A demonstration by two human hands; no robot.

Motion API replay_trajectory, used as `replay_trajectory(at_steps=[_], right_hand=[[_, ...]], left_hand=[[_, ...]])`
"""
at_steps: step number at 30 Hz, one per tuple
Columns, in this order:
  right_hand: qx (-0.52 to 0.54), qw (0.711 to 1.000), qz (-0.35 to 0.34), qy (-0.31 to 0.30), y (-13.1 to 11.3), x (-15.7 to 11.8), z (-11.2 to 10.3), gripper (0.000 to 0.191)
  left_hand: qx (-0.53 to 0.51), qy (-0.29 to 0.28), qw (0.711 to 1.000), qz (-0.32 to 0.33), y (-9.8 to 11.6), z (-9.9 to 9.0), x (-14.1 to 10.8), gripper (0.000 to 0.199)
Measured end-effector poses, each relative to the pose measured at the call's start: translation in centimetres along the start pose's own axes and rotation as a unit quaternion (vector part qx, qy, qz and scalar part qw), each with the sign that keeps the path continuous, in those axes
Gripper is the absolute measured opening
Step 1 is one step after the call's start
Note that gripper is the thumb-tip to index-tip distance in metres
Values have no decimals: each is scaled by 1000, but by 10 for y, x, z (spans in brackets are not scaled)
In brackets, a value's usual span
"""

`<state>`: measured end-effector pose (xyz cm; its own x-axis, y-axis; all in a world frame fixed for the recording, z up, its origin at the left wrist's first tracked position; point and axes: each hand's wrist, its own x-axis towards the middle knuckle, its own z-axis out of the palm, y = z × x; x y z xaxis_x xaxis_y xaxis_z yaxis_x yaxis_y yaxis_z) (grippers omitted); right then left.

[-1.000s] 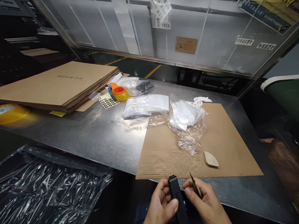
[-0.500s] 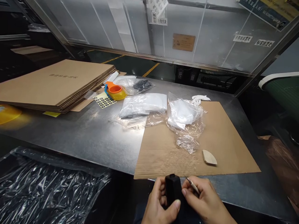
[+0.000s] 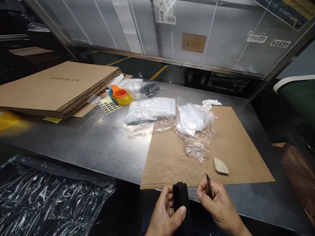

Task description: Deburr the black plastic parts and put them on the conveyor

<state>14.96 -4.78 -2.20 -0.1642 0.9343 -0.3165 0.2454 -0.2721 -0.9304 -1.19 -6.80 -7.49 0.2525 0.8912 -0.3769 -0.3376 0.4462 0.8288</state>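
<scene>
My left hand [image 3: 163, 214] is wrapped round a black, elongated block-like part [image 3: 180, 195], which stands roughly upright with a small raised piece on its top end. Its lower end fades into the dark below the table edge. To the right, my right hand [image 3: 220, 205] pinches a thin, pointed metal blade [image 3: 209, 186], tip up and apart from the black part. How far the blade runs down inside the fingers is hidden. Just beyond this hand, a beige wedge-shaped pad [image 3: 220, 166] lies on a flat cardboard sheet [image 3: 236, 141].
Clear bags of white material [image 3: 152, 109] and a crumpled bag [image 3: 193, 119] lie mid-table. Leftward are an orange-and-yellow tape dispenser [image 3: 120, 94], a sticker sheet [image 3: 108, 105] and stacked cardboard [image 3: 61, 85]. A white glove [image 3: 211, 103] lies behind. Black plastic [image 3: 49, 200] fills the lower left.
My right hand has moved right, away from the black part, and the blade has turned more upright. My left hand has shifted slightly left, still holding the part.
</scene>
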Motion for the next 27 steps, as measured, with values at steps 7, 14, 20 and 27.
replay_trajectory(at_steps=[7, 14, 20, 27], right_hand=[[-57, 998, -25, -26, 10, 3, 1, 26], [-85, 995, -19, -51, 8, 1, -3, 25], [-160, 984, -53, -59, 3, 0, -6, 22], [-153, 986, -69, -7, 12, 7, -4, 37]], left_hand=[[-28, -38, 998, -29, 12, 2, -2, 45], [-27, -92, 994, -59, 21, 2, -2, 47], [-36, -111, 992, -55, 21, 1, -3, 44], [-85, -117, 986, -80, 19, 5, -4, 41]])
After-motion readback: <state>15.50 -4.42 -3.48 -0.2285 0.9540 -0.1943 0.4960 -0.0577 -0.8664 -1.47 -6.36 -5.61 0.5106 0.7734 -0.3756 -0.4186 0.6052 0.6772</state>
